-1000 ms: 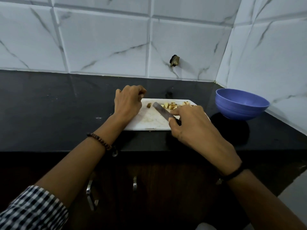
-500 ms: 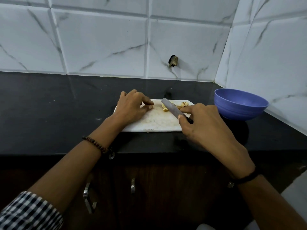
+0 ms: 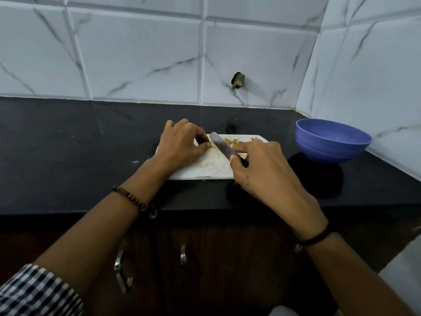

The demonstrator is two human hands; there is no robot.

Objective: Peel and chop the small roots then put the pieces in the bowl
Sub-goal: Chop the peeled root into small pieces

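Note:
A white cutting board (image 3: 210, 168) lies on the black counter. Several yellowish chopped root pieces (image 3: 233, 141) sit along its far edge. My left hand (image 3: 182, 143) rests on the board's left part, fingertips pinched on a small root piece (image 3: 211, 145) that is mostly hidden. My right hand (image 3: 262, 165) grips a knife (image 3: 222, 145) by its dark handle, index finger stretched along the blade; the blade lies just right of my left fingertips. A blue bowl (image 3: 331, 142) stands on the counter to the right of the board; its inside is not visible.
White marble-look tiles form the back and right walls, meeting in a corner behind the bowl. A dark stub (image 3: 238, 80) sticks out of the back wall. Dark wooden cabinet doors with metal handles (image 3: 121, 269) are below the counter edge.
My left hand slid right and pinched the loose piece by the blade. My right hand moved the knife a little to the right, the blade now against my left fingertips.

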